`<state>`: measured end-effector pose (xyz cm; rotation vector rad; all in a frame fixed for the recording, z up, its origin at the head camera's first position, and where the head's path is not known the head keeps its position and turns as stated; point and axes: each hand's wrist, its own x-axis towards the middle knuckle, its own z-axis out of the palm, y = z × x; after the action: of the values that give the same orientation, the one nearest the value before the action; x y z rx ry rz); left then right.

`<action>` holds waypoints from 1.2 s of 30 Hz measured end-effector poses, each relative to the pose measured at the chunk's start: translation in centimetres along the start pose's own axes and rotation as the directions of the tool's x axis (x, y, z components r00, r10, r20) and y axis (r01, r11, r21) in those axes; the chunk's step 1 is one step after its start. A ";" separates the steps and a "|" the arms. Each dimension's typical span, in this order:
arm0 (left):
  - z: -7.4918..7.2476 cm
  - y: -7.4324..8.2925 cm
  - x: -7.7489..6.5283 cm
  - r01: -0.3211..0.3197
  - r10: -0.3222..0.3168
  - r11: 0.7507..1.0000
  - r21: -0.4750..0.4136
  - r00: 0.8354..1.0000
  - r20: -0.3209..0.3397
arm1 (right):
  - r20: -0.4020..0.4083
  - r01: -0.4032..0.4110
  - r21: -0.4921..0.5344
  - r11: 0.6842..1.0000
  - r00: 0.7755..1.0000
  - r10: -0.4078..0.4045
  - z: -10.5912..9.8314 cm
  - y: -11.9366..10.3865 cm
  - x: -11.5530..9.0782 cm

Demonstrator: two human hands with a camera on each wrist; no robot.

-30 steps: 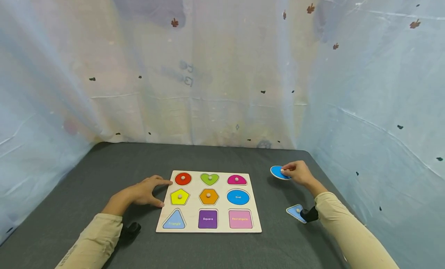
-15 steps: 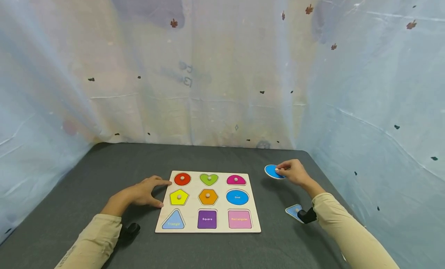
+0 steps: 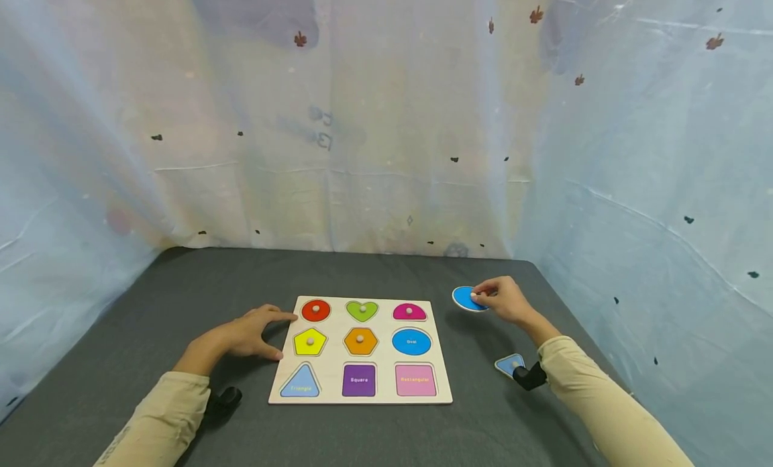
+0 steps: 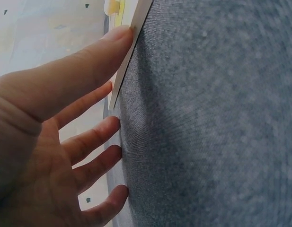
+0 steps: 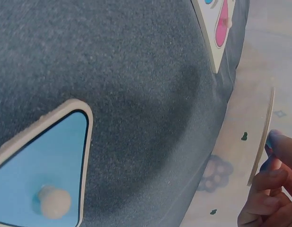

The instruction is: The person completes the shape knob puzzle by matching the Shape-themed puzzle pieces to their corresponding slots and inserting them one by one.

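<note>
While our left hand (image 3: 246, 333), fingers spread, touches the puzzle board (image 3: 385, 314), our right hand (image 3: 506, 299) has moved leftward, pinching the blue oval (image 3: 464, 298) above the bench (image 3: 241, 279) and bringing it nearer the unfilled oval recess (image 3: 412, 347), which we judge its match.

Puzzle board (image 3: 385, 354) and blue triangle (image 5: 56, 161) on grey table (image 3: 338, 437)

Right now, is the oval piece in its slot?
Out: the right hand holds the oval piece aloft; the Oval slot is bare.
</note>
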<state>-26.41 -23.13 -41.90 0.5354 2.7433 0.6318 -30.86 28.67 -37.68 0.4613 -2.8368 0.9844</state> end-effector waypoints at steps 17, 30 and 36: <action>-0.1 0.0 -0.1 0.009 -0.009 1.000 -0.003 1.000 0.004 | 0.016 -0.002 0.013 1.000 1.000 0.002 1.0 -0.4 0.0; -0.1 0.1 0.0 0.005 -0.005 1.000 0.000 1.000 0.003 | 0.029 -0.016 0.061 0.998 0.999 0.014 1.8 -1.2 -0.2; 0.0 0.1 0.0 0.005 -0.005 1.000 -0.004 1.000 0.007 | 0.029 -0.023 0.067 0.997 0.999 0.021 2.3 -1.3 -0.4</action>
<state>-26.41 -23.10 -41.84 0.5281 2.7356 0.6333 -30.11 26.37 -38.82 0.4552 -2.8464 1.0896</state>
